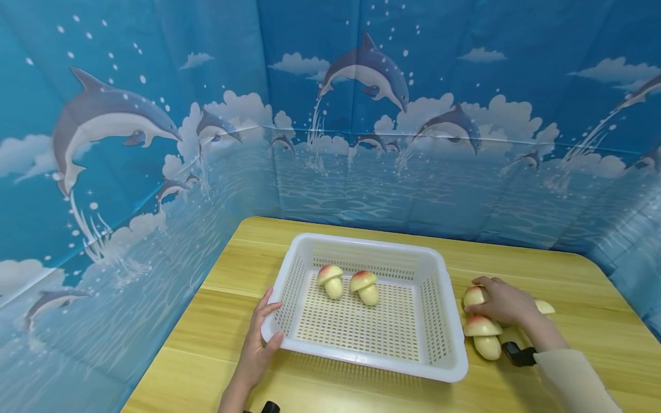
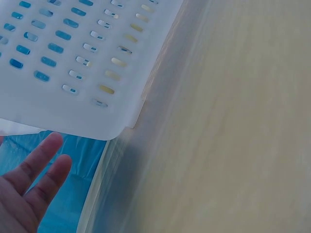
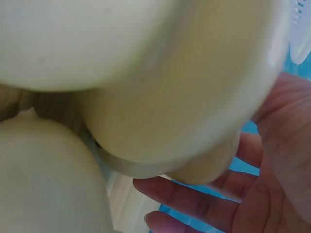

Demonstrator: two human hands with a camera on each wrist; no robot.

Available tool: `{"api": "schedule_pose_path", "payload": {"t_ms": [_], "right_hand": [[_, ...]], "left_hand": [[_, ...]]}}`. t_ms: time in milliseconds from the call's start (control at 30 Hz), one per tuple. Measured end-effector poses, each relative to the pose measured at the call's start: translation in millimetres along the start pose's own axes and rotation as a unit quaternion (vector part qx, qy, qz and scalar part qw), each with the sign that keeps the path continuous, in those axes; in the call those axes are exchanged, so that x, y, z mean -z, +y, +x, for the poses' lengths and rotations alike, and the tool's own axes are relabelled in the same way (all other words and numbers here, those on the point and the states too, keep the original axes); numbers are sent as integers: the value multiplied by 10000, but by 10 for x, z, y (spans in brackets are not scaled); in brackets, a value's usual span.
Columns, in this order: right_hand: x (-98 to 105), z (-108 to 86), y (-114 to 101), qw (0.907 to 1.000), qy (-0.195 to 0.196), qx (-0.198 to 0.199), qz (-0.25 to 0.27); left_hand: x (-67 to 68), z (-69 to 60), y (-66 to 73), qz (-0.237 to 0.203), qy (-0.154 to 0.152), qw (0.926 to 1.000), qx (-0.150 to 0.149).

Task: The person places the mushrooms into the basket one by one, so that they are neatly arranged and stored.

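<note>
Nearest the head camera, the left hand (image 1: pixel 253 351) held the near-left corner of the white perforated basket (image 1: pixel 361 359), thumb and fingers bent onto its rim; 2 red-topped toy mushrooms (image 1: pixel 330 281) lay inside. Rightward, the right hand (image 1: pixel 503 304) curled around another mushroom (image 1: pixel 473 295), against a neighbouring mushroom (image 1: pixel 488 345) — straight-up lifting seemed safest.

Left wrist view: 2 spread fingers (image 2: pixel 52 177) showed beside the basket.

Right wrist view: mushrooms partly hid the grasp — its firmness couldn't be told.

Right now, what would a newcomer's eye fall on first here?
First, the dolphin-print backdrop behind the wood-grain table. Next, the white perforated basket on that table, with two red-topped mushrooms inside. Then, right of the basket, the right hand gripping another mushroom.
</note>
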State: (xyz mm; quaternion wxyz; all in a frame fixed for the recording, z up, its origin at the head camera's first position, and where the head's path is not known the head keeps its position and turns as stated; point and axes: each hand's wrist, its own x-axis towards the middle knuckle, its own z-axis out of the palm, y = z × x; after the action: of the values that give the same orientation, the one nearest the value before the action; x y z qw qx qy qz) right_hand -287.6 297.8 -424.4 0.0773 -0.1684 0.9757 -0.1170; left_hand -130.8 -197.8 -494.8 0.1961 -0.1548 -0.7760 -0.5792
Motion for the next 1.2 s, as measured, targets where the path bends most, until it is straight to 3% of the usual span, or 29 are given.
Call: {"api": "schedule_pose_path", "payload": {"t_ms": [233, 1200], "right_hand": [[-23, 10, 9, 10000, 56, 24, -58], [33, -45, -6, 9993, 332, -152, 81]], "left_hand": [[-4, -5, 13, -40, -14, 9999, 104], [-4, -4, 6, 20, -22, 10000, 37]]}}
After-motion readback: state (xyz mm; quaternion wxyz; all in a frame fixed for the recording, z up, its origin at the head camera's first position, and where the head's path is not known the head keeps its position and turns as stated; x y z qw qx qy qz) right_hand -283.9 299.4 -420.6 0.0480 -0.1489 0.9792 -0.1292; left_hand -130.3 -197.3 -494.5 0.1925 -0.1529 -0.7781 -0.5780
